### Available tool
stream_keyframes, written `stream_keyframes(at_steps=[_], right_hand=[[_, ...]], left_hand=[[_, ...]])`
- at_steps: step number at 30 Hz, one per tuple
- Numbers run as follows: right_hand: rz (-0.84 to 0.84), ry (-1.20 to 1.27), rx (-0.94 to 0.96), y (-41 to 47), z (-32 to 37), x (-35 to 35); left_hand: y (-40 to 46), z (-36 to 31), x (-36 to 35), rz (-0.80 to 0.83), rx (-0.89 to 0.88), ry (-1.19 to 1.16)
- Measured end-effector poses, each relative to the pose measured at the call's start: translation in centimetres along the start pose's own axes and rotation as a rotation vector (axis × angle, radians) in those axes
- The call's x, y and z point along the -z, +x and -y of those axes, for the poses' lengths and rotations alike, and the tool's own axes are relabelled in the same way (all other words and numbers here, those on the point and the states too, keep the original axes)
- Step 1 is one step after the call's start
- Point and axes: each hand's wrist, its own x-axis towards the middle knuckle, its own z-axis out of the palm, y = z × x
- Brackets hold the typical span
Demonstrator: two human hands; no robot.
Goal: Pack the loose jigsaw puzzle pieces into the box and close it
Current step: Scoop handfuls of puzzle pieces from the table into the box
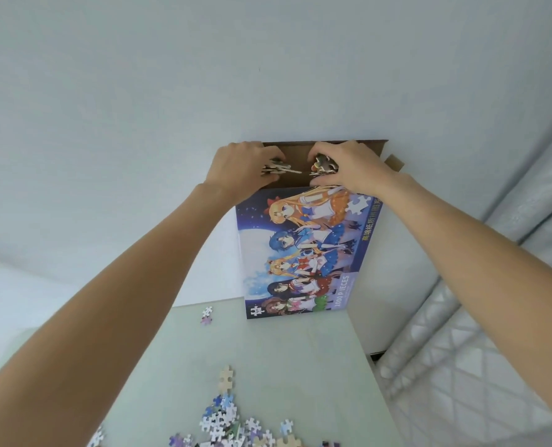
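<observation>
Both your arms are stretched out long ahead of you, bare from elbow to wrist, converging toward twelve o'clock. Your left forearm runs in from the seven o'clock corner and your right from about four o'clock. Your left hand [240, 167] sits palm-down at eleven o'clock, the back of it turned up toward you, fingers curled inward round a small clutch of puzzle pieces [279, 167]. Your right hand [348, 166] is level with it at one o'clock, wrist bent slightly, fingers and thumb curled round its own bunch. The two hands are near each other, knuckles facing, not touching.
</observation>
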Motion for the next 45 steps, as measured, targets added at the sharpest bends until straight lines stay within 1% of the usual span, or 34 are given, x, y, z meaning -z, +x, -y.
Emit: stream_keyframes(at_steps=[4, 7, 11, 15, 24, 26, 28, 29, 30, 31, 32, 34, 36, 37, 39, 40, 42, 44, 45], right_hand=[[-0.016, 0.012, 0.032, 0.2, 0.5, -0.5], [-0.008, 0.022, 0.026, 0.5, 0.6, -0.8], [-0.011, 0.117, 0.013, 0.4, 0.7, -0.8], [-0.006, 0.125, 0.004, 0.2, 0.4, -0.8], [-0.108, 0.117, 0.005, -0.9, 2.0, -1.5], [-0.208, 0.054, 0.057, -1.7, 3.2, -1.6], [-0.385, -0.048, 0.158, -3.4, 5.0, -1.9], [-0.463, -0.067, 0.2, -4.7, 6.1, -2.4], [-0.52, -0.056, 0.223, -6.2, 7.2, -3.3], [-0.543, -0.021, 0.222, -8.1, 8.4, -4.6], [-0.526, 0.023, 0.188, -10.0, 9.5, -6.1], [-0.412, 0.131, 0.066, -14.8, 12.0, -10.0], [-0.229, 0.23, -0.074, -20.0, 14.2, -13.5], [-0.105, 0.267, -0.145, -22.4, 15.0, -14.9], [0.143, 0.307, -0.271, -27.8, 16.6, -17.3], [0.232, 0.329, -0.326, -30.8, 17.3, -18.3], [0.319, 0.365, -0.428, -36.4, 18.4, -20.1], [0.37, 0.29, -0.524, -41.5, 19.2, -21.6], [0.403, 0.212, -0.58, -43.7, 19.3, -22.1]], left_hand=[[0.0, -0.8, -1.1, 0.005, -0.001, 0.122], [0.0, -1.0, -1.3, -0.01, 0.033, 0.09], [-0.1, -0.8, -1.2, -0.014, 0.041, 0.053], [0.0, -0.6, -1.2, -0.001, 0.066, 0.032], [-0.3, -0.1, -1.0, -0.065, 0.079, -0.111], [-1.4, -0.4, -0.9, -0.113, 0.054, -0.15], [-3.8, -0.9, -0.4, -0.286, 0.026, -0.228], [-5.7, -1.2, -0.2, -0.366, 0.047, -0.267], [-7.8, -1.6, 0.1, -0.413, 0.086, -0.31], [-10.3, -2.0, 0.1, -0.419, 0.138, -0.361], [-12.6, -2.5, 0.0, -0.387, 0.206, -0.421], [-18.4, -3.4, -0.7, -0.246, 0.373, -0.532], [-24.3, -4.0, -1.9, -0.088, 0.514, -0.596], [-27.0, -4.3, -2.7, -0.01, 0.564, -0.608], [-32.4, -5.1, -3.6, 0.151, 0.624, -0.61], [-35.1, -5.6, -3.8, 0.241, 0.646, -0.598], [-39.8, -6.6, -3.9, 0.402, 0.676, -0.57], [-44.4, -7.7, -4.3, 0.496, 0.689, -0.544], [-46.5, -8.2, -4.5, 0.55, 0.682, -0.501]])
